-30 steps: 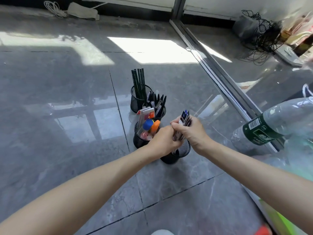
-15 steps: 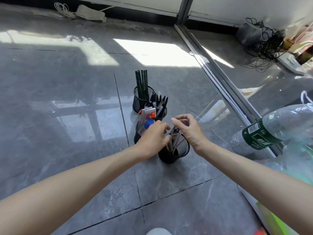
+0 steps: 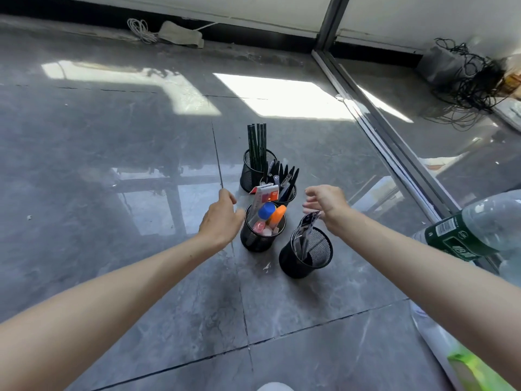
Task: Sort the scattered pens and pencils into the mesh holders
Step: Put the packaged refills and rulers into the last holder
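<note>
Several black mesh holders stand together on the grey floor. The far one holds dark green pencils. Behind the middle stands a holder of black pens. A nearer holder carries a blue and an orange capped item and a red-and-white pack. The nearest holder has a bundle of pens leaning in it. My left hand hovers with relaxed fingers just left of the capped-item holder. My right hand hangs over the pen bundle with loose fingers, holding nothing.
A clear plastic bottle with a green label lies at the right. A metal floor track runs diagonally past the holders. A tangle of black cables sits far right; a white cord and cloth lie by the wall.
Both hands held the pen bundle over the nearest holder; the bundle now stands in it. The hands have let go and moved apart, left hand leftward, right hand up and right.
</note>
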A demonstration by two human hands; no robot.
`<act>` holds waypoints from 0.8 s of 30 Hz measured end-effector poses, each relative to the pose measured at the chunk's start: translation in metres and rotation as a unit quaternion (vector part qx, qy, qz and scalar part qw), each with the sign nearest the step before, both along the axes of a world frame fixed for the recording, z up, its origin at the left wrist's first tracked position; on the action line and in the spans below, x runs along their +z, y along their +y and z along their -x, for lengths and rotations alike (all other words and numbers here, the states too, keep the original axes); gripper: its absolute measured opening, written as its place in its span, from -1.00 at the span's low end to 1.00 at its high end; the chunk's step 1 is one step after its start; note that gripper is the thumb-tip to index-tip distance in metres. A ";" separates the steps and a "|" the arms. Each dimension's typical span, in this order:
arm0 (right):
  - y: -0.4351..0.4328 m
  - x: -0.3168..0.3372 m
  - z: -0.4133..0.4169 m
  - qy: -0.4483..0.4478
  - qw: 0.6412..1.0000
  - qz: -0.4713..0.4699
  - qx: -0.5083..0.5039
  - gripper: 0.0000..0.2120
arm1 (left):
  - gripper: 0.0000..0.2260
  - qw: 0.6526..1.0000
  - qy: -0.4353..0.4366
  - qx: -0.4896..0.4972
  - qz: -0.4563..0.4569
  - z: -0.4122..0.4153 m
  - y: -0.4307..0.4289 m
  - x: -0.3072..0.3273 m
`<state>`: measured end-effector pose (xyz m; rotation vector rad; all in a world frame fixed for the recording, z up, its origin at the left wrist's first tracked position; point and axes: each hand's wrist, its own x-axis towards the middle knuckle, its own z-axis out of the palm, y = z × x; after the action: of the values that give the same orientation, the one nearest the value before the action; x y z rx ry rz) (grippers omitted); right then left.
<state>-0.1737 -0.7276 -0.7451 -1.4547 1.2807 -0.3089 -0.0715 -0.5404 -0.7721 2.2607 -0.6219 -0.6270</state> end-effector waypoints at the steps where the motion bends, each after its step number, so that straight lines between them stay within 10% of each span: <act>1: -0.004 0.000 -0.002 -0.027 0.997 -0.064 -0.023 -0.95 | -0.76 0.999 0.028 -0.013 -0.022 -0.001 0.000 -0.002; 7: -0.022 -0.006 -0.011 -0.026 0.983 -0.178 -0.034 -0.75 | -0.70 0.980 0.191 -0.009 -0.052 0.004 -0.014 -0.007; 24: -0.019 -0.018 -0.034 -0.011 0.959 -0.282 -0.009 -0.48 | -0.87 0.980 0.188 0.023 0.062 -0.016 0.000 -0.011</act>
<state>-0.1397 -0.7465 -0.7629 -0.9488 1.2334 0.0352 -0.0551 -0.5400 -0.7832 1.9640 -0.4080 -0.9369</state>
